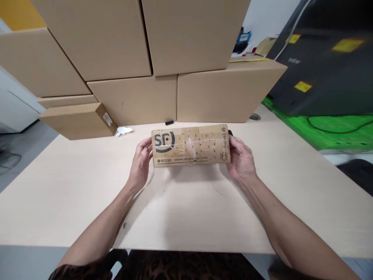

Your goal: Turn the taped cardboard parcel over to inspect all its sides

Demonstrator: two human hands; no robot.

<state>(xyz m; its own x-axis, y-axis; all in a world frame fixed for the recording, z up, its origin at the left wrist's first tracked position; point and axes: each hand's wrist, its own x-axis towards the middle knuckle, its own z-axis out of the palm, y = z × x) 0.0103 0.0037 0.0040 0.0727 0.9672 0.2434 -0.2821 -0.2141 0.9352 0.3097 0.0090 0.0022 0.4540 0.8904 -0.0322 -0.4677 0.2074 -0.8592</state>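
1. Head view, the only one: small oblong brown cardboard box with dark "SF" print [190, 157], held centrally over the pale wood-look tabletop [87, 190], between both hands. Printed long face turned to the wearer; probably just how the grip leaves it.
2. Left bare hand [140, 163]: fingers curled against the box's left end, gripping it.
3. Right bare hand [241, 158]: fingers closed round the right end, same hold. One hand per end likely keeps the long shape level and leaves the front face uncovered.
4. Soft shadow below the box on the tabletop; looks lifted, but underside contact can't be told.
5. Clear shiny tape [190, 140] runs over the middle of that face, presumably to keep the box shut.
6. Behind: large plain brown cardboard cartons [131, 102], stacked in rows along the far side, likely there to leave the near area for handling.
7. Flat brown carton with white label [72, 120] sits far left, beside a crumpled white scrap [124, 131]. Small black oblong piece [169, 122] lies just behind the held box; what it is, can't tell.
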